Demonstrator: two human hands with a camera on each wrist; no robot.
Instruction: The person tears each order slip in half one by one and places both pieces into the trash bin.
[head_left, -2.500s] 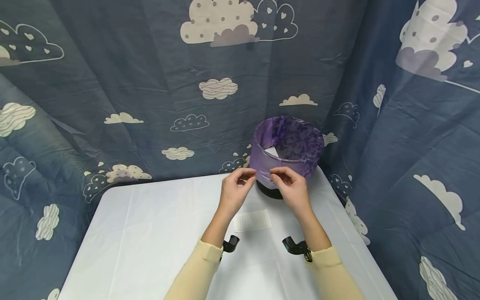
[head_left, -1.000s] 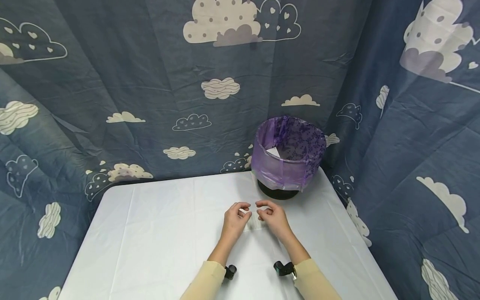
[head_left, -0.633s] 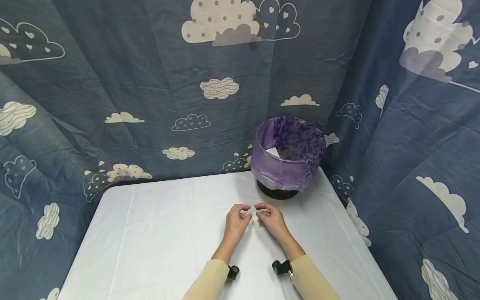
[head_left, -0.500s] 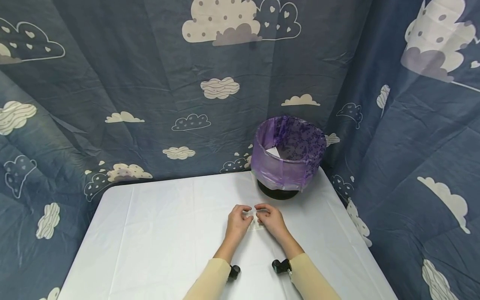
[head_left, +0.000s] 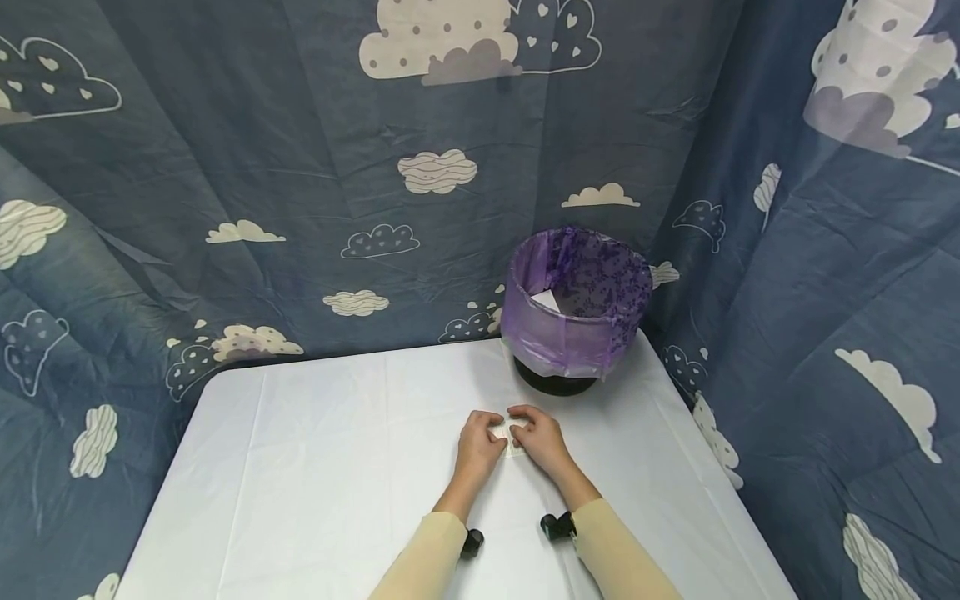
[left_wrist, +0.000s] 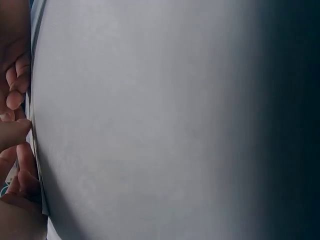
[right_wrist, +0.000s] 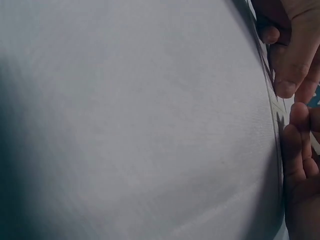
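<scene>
A pale, thin rectangular sheet (head_left: 513,452) lies on the white table; the hands cover most of it. My left hand (head_left: 476,443) is over its left side, thumb and forefinger bent toward each other. Opposite, my right hand (head_left: 546,438) bends its thumb and forefinger in the same way over the right side. The fingertips of both hands almost meet. Both wrist views catch fingers (left_wrist: 16,134) only at the edge, close to the sheet's level. Whether either hand pinches the sheet or a small piece of it is too small to tell.
Behind the hands, at the table's back right, stands a round bin (head_left: 561,346) lined with a purple bag, on a dark base. A white piece of paper (head_left: 547,301) shows inside it. Blue cloud-print curtains (head_left: 315,183) close off the back and sides of the white table (head_left: 315,467).
Both hands have drawn back from the front of the bin, down to the sheet, which they now largely cover. Over the last half second the left hand has shifted slightly right.
</scene>
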